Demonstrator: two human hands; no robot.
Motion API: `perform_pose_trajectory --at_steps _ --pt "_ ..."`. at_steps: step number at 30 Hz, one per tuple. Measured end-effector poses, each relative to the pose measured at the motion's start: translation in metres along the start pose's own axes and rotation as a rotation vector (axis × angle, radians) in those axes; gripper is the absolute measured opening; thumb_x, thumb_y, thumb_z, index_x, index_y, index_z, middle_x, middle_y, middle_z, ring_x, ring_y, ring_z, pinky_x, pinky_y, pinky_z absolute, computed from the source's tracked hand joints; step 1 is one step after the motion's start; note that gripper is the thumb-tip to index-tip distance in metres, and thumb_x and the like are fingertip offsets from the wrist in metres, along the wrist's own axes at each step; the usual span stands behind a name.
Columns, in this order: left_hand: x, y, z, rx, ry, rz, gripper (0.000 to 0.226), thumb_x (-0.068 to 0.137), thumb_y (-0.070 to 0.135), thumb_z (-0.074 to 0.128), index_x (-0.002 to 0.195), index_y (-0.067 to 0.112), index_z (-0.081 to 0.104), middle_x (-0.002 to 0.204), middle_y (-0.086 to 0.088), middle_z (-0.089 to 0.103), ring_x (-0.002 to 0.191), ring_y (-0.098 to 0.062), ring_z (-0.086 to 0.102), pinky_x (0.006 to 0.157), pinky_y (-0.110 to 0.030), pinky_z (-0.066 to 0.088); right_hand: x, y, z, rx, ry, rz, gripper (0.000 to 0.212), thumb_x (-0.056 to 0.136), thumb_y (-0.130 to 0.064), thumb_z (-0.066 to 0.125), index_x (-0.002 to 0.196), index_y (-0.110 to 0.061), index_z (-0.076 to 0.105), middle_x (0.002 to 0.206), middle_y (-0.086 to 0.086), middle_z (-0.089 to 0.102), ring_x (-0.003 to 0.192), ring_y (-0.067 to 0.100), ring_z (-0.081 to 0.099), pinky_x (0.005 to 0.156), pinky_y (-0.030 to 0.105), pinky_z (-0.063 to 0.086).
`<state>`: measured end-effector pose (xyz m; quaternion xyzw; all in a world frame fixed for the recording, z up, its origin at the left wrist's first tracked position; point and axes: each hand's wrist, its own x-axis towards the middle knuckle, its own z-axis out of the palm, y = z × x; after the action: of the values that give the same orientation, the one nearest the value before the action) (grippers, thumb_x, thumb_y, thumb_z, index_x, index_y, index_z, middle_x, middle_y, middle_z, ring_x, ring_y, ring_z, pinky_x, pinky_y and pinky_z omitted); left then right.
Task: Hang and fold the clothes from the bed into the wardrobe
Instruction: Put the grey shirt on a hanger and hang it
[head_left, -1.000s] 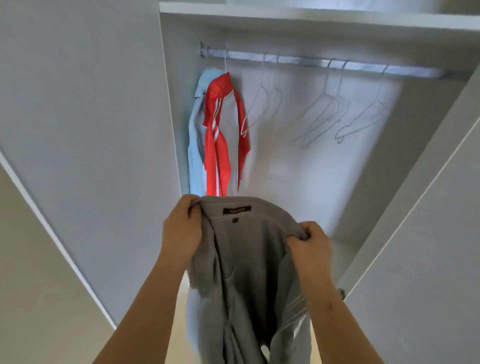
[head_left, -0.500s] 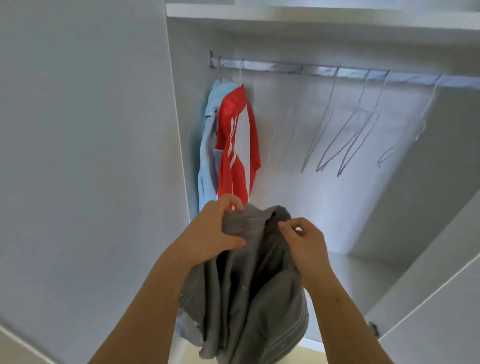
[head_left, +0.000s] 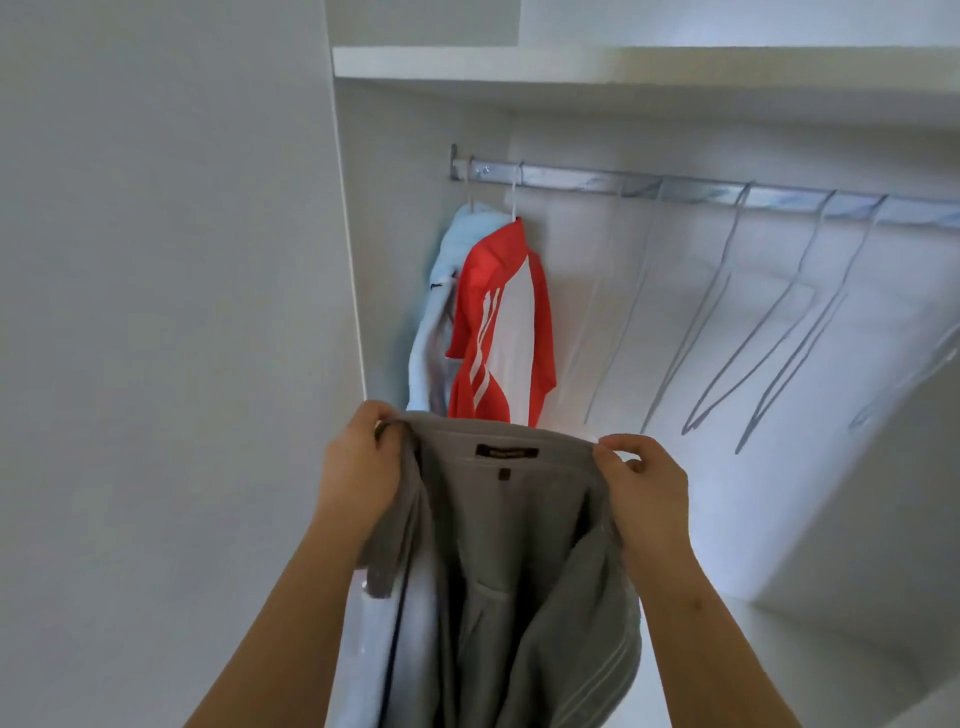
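Observation:
A grey shirt (head_left: 514, 519) with a dark neck label hangs stretched between my hands in front of the open wardrobe. My left hand (head_left: 358, 467) grips the left end of its collar. My right hand (head_left: 644, 488) pinches the right end. The shirt's body falls down between my forearms, its lower part out of view. On the metal rail (head_left: 675, 189) above, a red and white shirt (head_left: 504, 332) and a pale blue garment (head_left: 441, 291) hang at the far left.
Several bare wire hangers (head_left: 737, 343) hang along the rail to the right of the red shirt. A white shelf (head_left: 571, 62) runs above the rail. The wardrobe's white side panel (head_left: 171, 312) fills the left; its floor (head_left: 810, 639) lies low on the right.
The collar was bunched between my hands half a second ago; now it is spread wide with the label showing. The view has tilted down a little, so the rail sits lower in the frame.

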<state>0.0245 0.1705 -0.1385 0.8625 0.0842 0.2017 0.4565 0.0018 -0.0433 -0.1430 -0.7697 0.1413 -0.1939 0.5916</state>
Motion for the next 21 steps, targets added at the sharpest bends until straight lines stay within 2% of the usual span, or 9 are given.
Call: perform_pose_trajectory --at_steps 5,7,8,9,11,13,15,17,21 --pt "0.019 0.049 0.014 -0.734 -0.061 -0.439 0.018 0.092 0.018 0.053 0.077 0.016 0.062 0.071 -0.005 0.066 0.066 -0.017 0.06 0.057 -0.027 0.043 0.035 0.003 0.01 -0.082 -0.183 0.002 0.008 0.093 -0.026 0.056 0.086 -0.031 0.054 0.085 -0.014 0.056 0.076 0.008 0.055 0.061 0.01 0.038" --pt "0.024 0.068 0.02 -0.977 -0.105 -0.549 0.022 0.088 0.021 0.058 0.073 0.012 0.072 0.069 -0.004 0.071 0.067 -0.018 0.066 0.063 -0.03 0.048 0.053 -0.002 0.012 -0.096 -0.167 -0.041 0.013 0.094 -0.024 0.053 0.084 -0.031 0.052 0.083 -0.015 0.055 0.072 0.007 0.054 0.056 0.007 0.037" --pt "0.027 0.075 0.025 -1.045 -0.118 -0.572 0.021 0.088 0.023 0.059 0.082 0.009 0.073 0.077 -0.007 0.072 0.074 -0.019 0.067 0.069 -0.032 0.051 0.063 -0.006 0.015 -0.092 -0.134 -0.069 0.011 0.095 -0.024 0.051 0.086 -0.03 0.051 0.083 -0.015 0.055 0.071 0.007 0.054 0.052 0.006 0.038" --pt "0.027 0.081 0.029 -1.079 -0.128 -0.592 0.023 0.09 0.024 0.058 0.096 0.006 0.07 0.088 -0.011 0.071 0.08 -0.021 0.065 0.076 -0.034 0.052 0.073 -0.01 0.018 -0.082 -0.095 -0.092 0.008 0.096 -0.024 0.05 0.089 -0.03 0.05 0.087 -0.015 0.054 0.073 0.007 0.054 0.053 0.005 0.039" --pt "0.027 0.09 0.038 -1.096 -0.141 -0.623 0.03 0.093 0.026 0.054 0.111 0.004 0.062 0.096 -0.012 0.068 0.079 -0.02 0.061 0.074 -0.034 0.053 0.091 -0.017 0.025 -0.049 -0.051 -0.107 0.008 0.095 -0.027 0.05 0.101 -0.031 0.046 0.1 -0.014 0.049 0.083 0.008 0.052 0.071 0.014 0.048" --pt "0.028 0.096 0.045 -1.113 -0.173 -0.644 0.03 0.091 0.031 0.057 0.107 0.007 0.063 0.083 -0.009 0.067 0.071 -0.02 0.061 0.061 -0.032 0.052 0.107 -0.024 0.035 -0.013 -0.094 -0.07 0.027 0.095 -0.033 0.051 0.119 -0.03 0.041 0.108 -0.016 0.039 0.094 0.008 0.045 0.087 0.029 0.047" --pt "0.033 0.096 0.048 -1.145 -0.182 -0.674 0.031 0.088 0.033 0.059 0.103 0.006 0.064 0.076 -0.01 0.066 0.069 -0.021 0.061 0.062 -0.032 0.051 0.119 -0.03 0.044 0.034 -0.175 0.008 0.045 0.094 -0.038 0.052 0.133 -0.029 0.032 0.115 -0.014 0.038 0.101 0.01 0.043 0.092 0.037 0.046" --pt "0.04 0.095 0.048 -1.167 -0.204 -0.689 0.031 0.088 0.033 0.058 0.101 0.005 0.063 0.074 -0.011 0.065 0.068 -0.022 0.06 0.063 -0.033 0.05 0.128 -0.034 0.052 0.099 -0.245 0.105 0.053 0.093 -0.037 0.054 0.137 -0.026 0.027 0.127 -0.009 0.043 0.106 0.016 0.047 0.095 0.042 0.045" --pt "0.053 0.091 0.048 -1.207 -0.224 -0.693 0.03 0.089 0.032 0.057 0.097 0.004 0.063 0.064 -0.01 0.066 0.055 -0.021 0.063 0.05 -0.03 0.052 0.142 -0.041 0.065 0.264 -0.298 0.314 0.058 0.092 -0.02 0.057 0.14 -0.021 0.025 0.135 0.006 0.045 0.118 0.031 0.05 0.099 0.048 0.042"
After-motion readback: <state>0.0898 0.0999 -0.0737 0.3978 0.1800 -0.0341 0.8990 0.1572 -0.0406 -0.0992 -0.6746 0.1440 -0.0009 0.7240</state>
